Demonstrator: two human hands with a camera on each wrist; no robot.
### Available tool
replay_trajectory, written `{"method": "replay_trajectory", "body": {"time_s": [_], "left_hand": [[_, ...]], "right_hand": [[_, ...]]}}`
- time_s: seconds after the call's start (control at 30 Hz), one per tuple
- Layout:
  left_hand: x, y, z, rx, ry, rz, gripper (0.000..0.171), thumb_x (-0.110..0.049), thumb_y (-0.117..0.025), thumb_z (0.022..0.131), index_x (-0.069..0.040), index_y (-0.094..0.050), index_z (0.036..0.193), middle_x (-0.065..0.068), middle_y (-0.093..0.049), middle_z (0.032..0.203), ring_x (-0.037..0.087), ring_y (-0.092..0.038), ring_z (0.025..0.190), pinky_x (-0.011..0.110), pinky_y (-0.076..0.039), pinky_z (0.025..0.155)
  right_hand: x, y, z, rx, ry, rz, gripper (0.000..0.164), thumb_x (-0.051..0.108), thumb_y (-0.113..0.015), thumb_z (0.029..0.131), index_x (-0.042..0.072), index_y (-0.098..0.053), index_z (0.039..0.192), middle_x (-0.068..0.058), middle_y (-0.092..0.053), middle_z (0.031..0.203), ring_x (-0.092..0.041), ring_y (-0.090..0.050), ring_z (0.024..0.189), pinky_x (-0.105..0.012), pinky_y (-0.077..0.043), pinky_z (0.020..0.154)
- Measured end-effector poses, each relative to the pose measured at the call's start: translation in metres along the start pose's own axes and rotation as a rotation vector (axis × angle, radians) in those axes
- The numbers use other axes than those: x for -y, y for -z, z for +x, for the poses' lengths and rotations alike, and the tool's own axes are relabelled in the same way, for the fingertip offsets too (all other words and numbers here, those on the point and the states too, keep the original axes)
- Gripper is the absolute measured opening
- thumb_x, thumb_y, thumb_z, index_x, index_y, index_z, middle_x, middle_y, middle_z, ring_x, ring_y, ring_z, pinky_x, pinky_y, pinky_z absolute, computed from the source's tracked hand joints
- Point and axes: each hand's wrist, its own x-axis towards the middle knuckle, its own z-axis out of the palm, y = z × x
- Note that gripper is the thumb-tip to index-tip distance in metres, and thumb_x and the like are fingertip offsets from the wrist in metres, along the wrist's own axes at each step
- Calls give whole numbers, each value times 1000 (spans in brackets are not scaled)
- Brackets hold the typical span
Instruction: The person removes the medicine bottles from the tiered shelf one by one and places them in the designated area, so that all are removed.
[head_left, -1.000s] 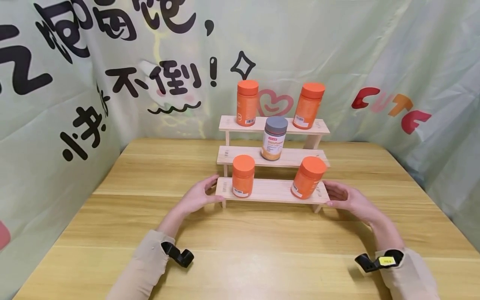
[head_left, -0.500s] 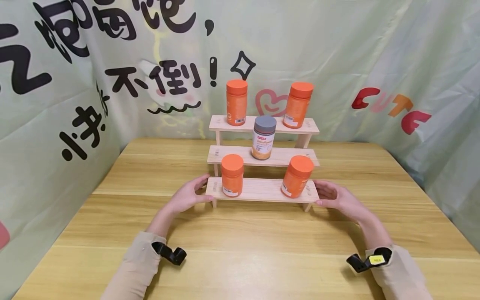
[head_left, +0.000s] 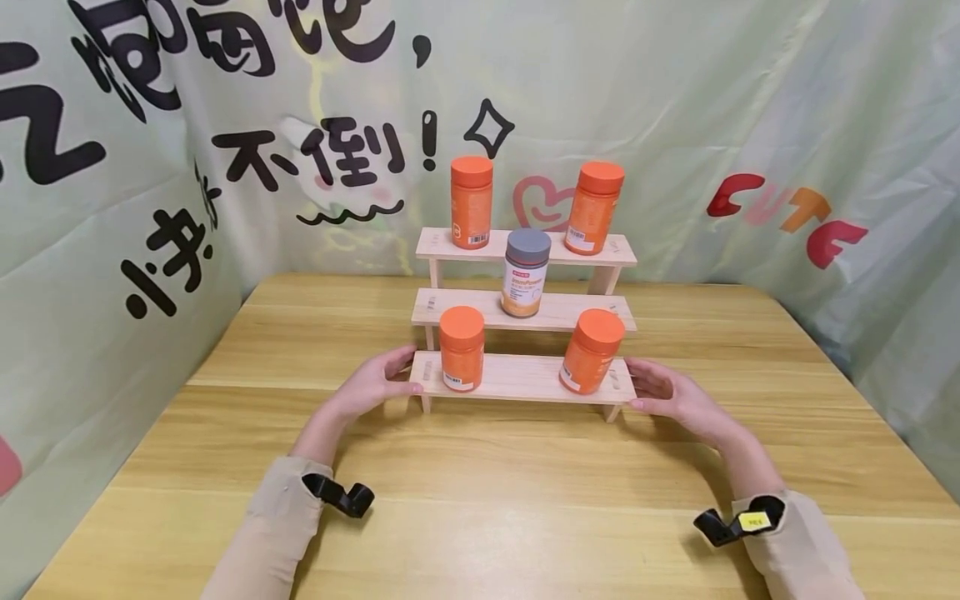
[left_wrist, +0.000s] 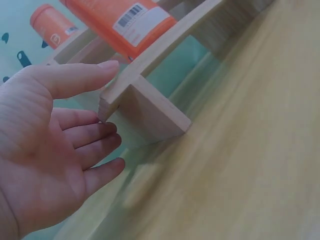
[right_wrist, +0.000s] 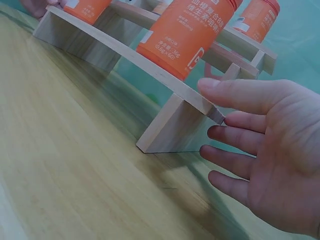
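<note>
A light wooden three-tier display rack [head_left: 525, 377] stands on the table with bottles on each tier. On the bottom tier are two orange bottles, one at left [head_left: 462, 350] and a tilted-looking one at right [head_left: 591, 352]. A grey-capped bottle with a white label [head_left: 525, 273] stands on the middle tier. The top tier bears two more orange bottles, left [head_left: 471, 204] and right [head_left: 594, 208]. My left hand [head_left: 373, 385] touches the bottom board's left end, thumb along its top edge, fingers loosely extended. At the right end, my right hand [head_left: 678, 392] touches the board likewise.
The wooden table [head_left: 480, 500] extends around the rack. A pale printed cloth [head_left: 645, 92] hangs behind and at the sides, close behind the top tier. Each sleeved wrist wears a black camera mount, left [head_left: 341, 496] and right [head_left: 738, 523].
Between one second and half a second ago, both hands and the rack with its bottles slid left together. Since then they have stayed almost still, with a slight shift of the whole view.
</note>
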Motion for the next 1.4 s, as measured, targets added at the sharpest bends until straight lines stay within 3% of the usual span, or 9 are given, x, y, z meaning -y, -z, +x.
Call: {"method": "replay_trajectory", "body": {"time_s": [0.2,0.33,0.43,0.53,0.67,0.83,0.97,1.07,1.4], "left_hand": [[-3,2,2,39,-5,-55,81,-1,-63,83,16,-8,141,32,-11,147,44,-18,134,49,-18,109],[-2,1,3,58,-10,-80,83,1,-62,83,15,-5,141,32,-10,147,43,-16,135,48,-16,110],[1,1,4,66,-15,-88,83,2,-61,82,15,-5,141,33,-12,146,43,-18,134,49,-17,109],[2,2,3,67,-14,-81,82,1,-62,83,15,-6,141,33,-13,146,43,-19,134,49,-17,109],[3,4,1,77,-16,-72,82,1,-62,83,15,-5,141,32,-12,147,43,-17,134,50,-17,109],[2,5,-2,87,-14,-74,81,1,-62,85,13,-6,142,30,-9,148,41,-16,135,49,-19,109],[4,6,-3,84,-11,-77,80,1,-62,85,12,-8,143,29,-11,149,40,-17,136,48,-19,109],[4,6,-4,81,-7,-71,80,2,-62,84,12,-9,143,28,-12,149,40,-18,135,47,-20,109],[2,6,-2,84,-18,-60,78,2,-62,84,14,-10,142,29,-15,148,40,-20,135,48,-22,108]], "right_hand": [[9,11,-3,-22,15,-58,61,3,-52,92,-11,-20,142,-34,-27,141,-5,-43,120,-14,-41,88],[22,26,-2,-63,37,-94,59,5,-49,94,-8,-20,143,-11,-40,141,-7,-43,121,-12,-40,88],[33,39,1,-96,67,-131,57,7,-49,96,-7,-21,143,6,-44,134,1,-44,117,-11,-41,87],[45,51,5,-126,50,-216,58,13,-49,97,-3,-21,145,0,-44,138,1,-44,118,-9,-40,85],[66,62,12,-179,-37,-294,60,22,-49,97,4,-21,147,-13,-37,143,-2,-42,118,-6,-37,84],[89,67,26,-226,-92,-318,62,28,-50,97,9,-20,148,-15,-33,145,-3,-42,118,-6,-36,85],[108,70,42,-233,-104,-322,68,35,-51,95,11,-17,149,-14,-30,147,-18,-37,127,-27,-33,103],[120,72,55,-241,-106,-308,72,38,-51,94,11,-14,150,-14,-28,149,-25,-32,131,-48,-24,107],[144,72,96,-269,-67,-240,74,39,-55,92,12,-17,149,-13,-30,149,-26,-31,133,-48,-17,110]]}}
